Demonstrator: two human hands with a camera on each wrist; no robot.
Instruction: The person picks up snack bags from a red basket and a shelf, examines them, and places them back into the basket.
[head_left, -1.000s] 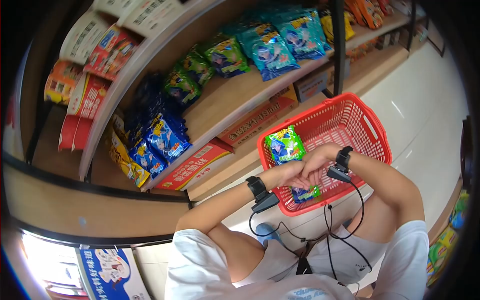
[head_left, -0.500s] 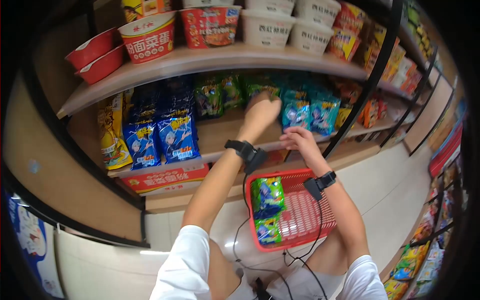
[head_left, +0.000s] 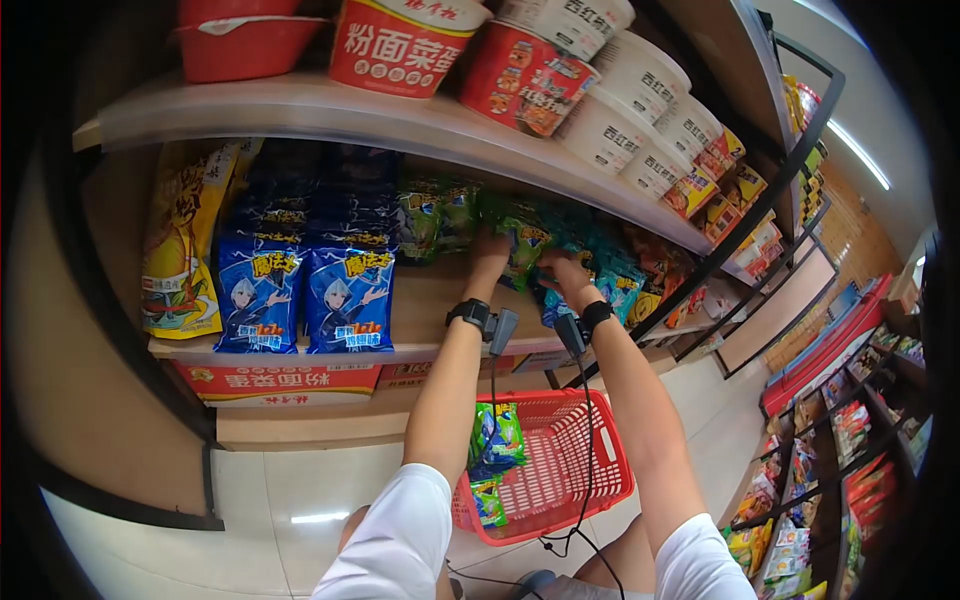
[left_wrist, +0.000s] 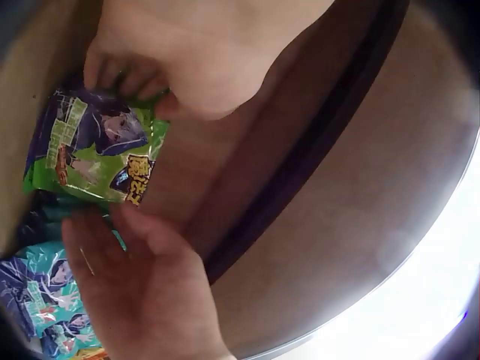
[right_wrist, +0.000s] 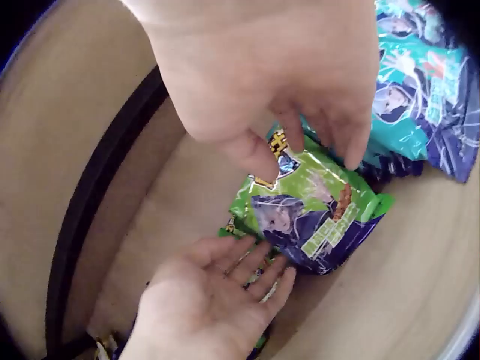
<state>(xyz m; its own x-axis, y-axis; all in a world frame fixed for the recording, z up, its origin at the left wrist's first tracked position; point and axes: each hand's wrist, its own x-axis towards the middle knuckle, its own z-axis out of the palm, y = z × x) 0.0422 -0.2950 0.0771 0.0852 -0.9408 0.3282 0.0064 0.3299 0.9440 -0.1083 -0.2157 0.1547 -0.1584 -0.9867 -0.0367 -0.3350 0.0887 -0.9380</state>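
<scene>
A green and dark-blue snack packet [head_left: 527, 246] with a cartoon figure is between both hands on the lower shelf. My left hand [head_left: 488, 262] holds one end of it, fingers curled over the edge in the left wrist view. At the opposite end, my right hand [head_left: 570, 275] touches the packet with thumb and long fingers, its palm turned toward the left wrist camera. More green packaging [right_wrist: 231, 225] shows from beneath that packet in the right wrist view. Teal packets [head_left: 615, 285] lie beside the right hand. Other green packets [head_left: 425, 220] stand left of the left hand.
Below the shelf, a red basket [head_left: 545, 475] holds several green packets [head_left: 505, 435] along its left side. Blue packets [head_left: 350, 300] and a yellow bag [head_left: 185, 250] fill the shelf's left. Instant-noodle tubs [head_left: 400, 50] line the upper shelf [head_left: 330, 125], which overhangs the hands. A black post [head_left: 690, 290] rises right.
Both hands have moved from the basket up to the shelf. The left hand reached the green packets first, and the right hand then joined it. The head view has turned toward the shelf.
</scene>
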